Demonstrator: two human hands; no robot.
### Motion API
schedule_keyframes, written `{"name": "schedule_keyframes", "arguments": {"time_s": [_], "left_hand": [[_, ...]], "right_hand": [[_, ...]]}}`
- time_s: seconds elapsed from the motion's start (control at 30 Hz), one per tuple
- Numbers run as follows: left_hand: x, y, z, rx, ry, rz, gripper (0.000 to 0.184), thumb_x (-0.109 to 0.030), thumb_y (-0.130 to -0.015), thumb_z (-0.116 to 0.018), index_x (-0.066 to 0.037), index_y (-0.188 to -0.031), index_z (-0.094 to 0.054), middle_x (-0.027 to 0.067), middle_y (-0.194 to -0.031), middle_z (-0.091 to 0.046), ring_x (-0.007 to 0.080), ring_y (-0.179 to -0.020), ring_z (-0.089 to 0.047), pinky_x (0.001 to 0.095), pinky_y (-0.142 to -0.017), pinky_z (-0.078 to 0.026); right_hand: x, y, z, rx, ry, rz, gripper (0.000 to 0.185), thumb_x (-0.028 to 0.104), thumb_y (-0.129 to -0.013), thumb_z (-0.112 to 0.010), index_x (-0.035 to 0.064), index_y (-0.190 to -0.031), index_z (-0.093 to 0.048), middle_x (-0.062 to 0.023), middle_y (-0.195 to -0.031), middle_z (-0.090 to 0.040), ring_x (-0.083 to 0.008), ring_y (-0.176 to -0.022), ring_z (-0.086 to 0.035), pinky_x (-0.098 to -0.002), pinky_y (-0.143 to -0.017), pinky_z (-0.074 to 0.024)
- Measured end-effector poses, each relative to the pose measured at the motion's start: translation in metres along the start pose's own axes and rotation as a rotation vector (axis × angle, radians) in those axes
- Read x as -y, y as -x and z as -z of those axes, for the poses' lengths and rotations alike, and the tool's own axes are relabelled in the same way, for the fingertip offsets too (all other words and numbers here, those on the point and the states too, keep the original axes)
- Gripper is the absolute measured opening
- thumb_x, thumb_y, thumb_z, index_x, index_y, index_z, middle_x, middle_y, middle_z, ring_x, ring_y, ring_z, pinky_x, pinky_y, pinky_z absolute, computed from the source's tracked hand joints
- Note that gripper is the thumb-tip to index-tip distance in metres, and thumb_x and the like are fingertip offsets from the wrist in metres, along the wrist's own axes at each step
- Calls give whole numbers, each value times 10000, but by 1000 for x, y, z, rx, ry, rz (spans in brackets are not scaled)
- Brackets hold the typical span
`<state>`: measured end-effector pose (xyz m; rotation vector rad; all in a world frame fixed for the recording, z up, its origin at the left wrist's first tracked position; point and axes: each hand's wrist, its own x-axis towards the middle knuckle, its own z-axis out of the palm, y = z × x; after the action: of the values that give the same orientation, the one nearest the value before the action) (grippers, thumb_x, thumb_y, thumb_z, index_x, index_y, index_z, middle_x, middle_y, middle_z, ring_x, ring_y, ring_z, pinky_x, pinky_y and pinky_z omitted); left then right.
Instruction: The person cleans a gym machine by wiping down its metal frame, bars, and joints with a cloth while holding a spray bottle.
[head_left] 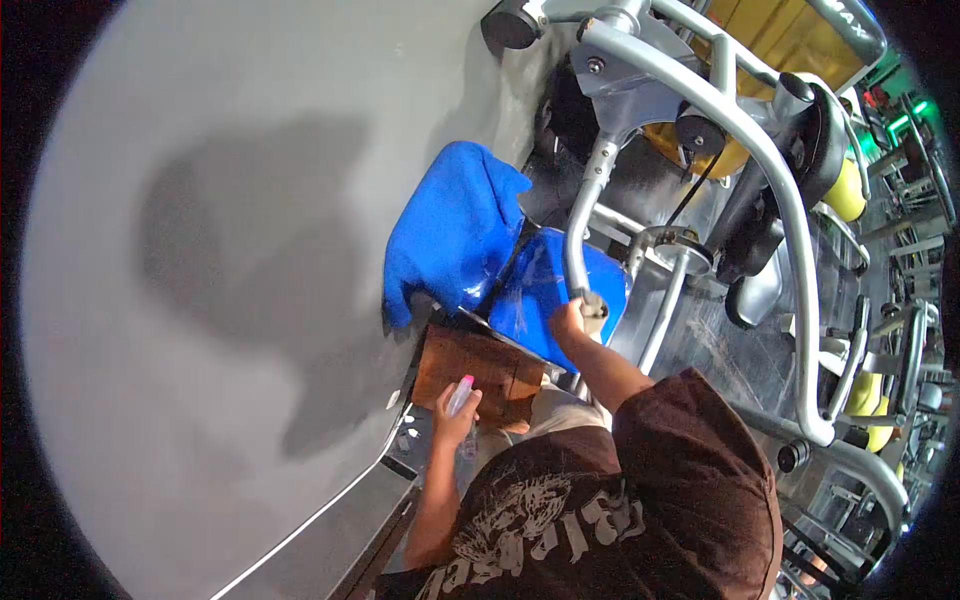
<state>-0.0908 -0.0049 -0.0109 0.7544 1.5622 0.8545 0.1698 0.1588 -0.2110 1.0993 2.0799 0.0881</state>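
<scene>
My left hand (452,420) is wrapped round a small clear bottle (460,396) with a pink top, in front of a brown wooden box (480,372). Further right, my right hand (568,325) is closed on a beige cloth (594,312) against the silver tube of a gym machine (580,235). Behind that hand lies a blue padded surface (530,300). A blue towel (455,225) is draped beside it, near the wall.
A grey wall (200,400) fills the left side. The machine's curved silver frame (790,220) arches over the right, with a black pad (755,235) inside it. More gym equipment stands at the far right.
</scene>
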Motion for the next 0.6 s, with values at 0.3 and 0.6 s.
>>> {"name": "schedule_keyframes", "arguments": {"time_s": [0.3, 0.6], "left_hand": [[-28, -11, -6, -13, 58, -20, 186, -176, -866, -727, -26, -925, -632, 21, -742, -599, 121, -531, -569, 277, -495, -447], [-15, -16, 7, -88, 22, 75, 385, -264, -868, -747, -3, -1103, -588, 41, -877, -633, 120, -592, -579, 283, -543, -470]], "right_hand": [[98, 39, -109, 114, 43, 103, 315, 263, -900, -600, 74, -1120, -722, -137, -1178, -678, -364, -1068, -628, -617, -878, -448], [8, -9, 24, 159, 76, 103, 266, 188, -783, -714, 72, -1019, -752, -107, -1066, -711, -313, -966, -655, -518, -790, -487]]}}
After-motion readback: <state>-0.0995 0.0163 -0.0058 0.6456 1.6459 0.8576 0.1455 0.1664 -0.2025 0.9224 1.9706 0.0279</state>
